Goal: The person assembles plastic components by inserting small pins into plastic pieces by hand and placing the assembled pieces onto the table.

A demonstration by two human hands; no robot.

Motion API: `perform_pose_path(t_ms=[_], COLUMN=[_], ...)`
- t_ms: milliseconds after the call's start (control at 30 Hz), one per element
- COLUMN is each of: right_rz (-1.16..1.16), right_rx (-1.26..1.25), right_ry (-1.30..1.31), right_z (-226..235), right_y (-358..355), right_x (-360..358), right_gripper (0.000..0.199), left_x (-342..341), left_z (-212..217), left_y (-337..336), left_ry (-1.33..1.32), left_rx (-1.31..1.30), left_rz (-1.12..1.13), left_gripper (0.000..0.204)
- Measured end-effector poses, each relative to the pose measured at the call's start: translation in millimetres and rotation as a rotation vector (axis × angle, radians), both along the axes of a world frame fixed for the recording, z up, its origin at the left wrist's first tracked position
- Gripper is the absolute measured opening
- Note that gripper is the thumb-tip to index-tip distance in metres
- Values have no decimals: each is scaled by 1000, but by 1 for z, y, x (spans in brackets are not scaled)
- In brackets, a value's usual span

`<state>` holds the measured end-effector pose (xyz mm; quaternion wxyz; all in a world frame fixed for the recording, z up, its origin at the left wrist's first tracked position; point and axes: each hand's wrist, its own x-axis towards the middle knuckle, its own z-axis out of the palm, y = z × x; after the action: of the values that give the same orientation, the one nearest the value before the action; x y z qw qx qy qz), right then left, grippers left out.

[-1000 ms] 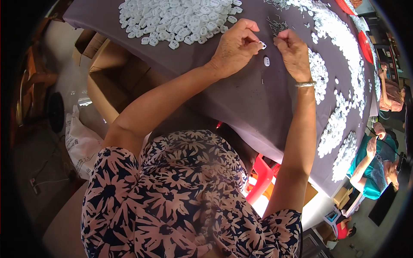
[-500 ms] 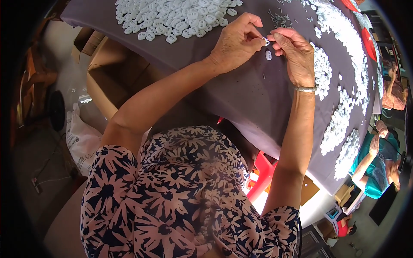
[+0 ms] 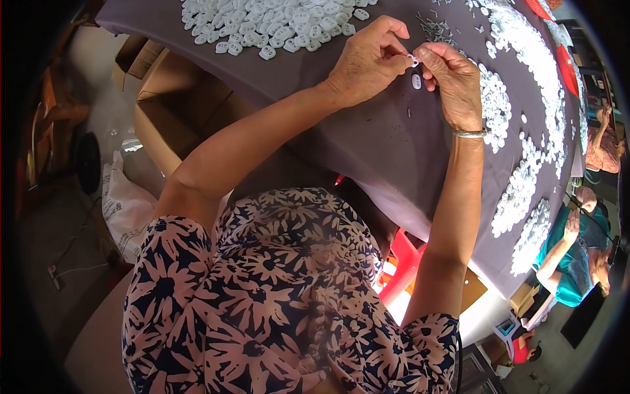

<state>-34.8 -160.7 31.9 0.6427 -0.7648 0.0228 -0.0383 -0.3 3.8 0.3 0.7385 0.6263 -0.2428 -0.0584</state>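
Over the dark tablecloth, my left hand [image 3: 373, 62] pinches a small white plastic piece [image 3: 413, 60] between thumb and forefinger. Fingers of my right hand [image 3: 451, 79] close on the same piece from the other side, so the two hands meet at it. Part of the piece is hidden by the fingertips. Just below them a white oval plastic part with openings [image 3: 416, 81] lies on the cloth. Beyond my hands is a scatter of small grey metal pins [image 3: 433, 29]. A large heap of white oval parts [image 3: 269, 23] spreads at the far left.
Small white pieces [image 3: 525, 59] lie in piles along the table's right side. An open cardboard box [image 3: 154, 118] and a white sack [image 3: 125, 203] stand left of the table. A red stool [image 3: 401, 269] is below its edge. Another person in teal [image 3: 574, 256] sits at the right.
My right fingers have come in closer against the small white piece, near the left fingertips. The whole view has shifted slightly; the heap and loose oval part otherwise stay put.
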Motion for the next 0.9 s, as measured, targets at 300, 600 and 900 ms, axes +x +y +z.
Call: perform_pose_path(t_ms=[300, 600, 900], right_rz=[-11, 14, -12], right_rx=[-68, -173, -315], right_ry=[-13, -29, -61], right_z=[4, 3, 0], right_y=[3, 4, 12], right_x=[-1, -2, -2], right_gripper=[17, 16, 16], left_x=[2, 0, 2], left_z=[-2, -2, -1], left_y=[-2, 0, -1], left_ry=[0, -36, -17], left_rx=[26, 39, 38], left_rz=[7, 28, 58], left_gripper=[31, 30, 29])
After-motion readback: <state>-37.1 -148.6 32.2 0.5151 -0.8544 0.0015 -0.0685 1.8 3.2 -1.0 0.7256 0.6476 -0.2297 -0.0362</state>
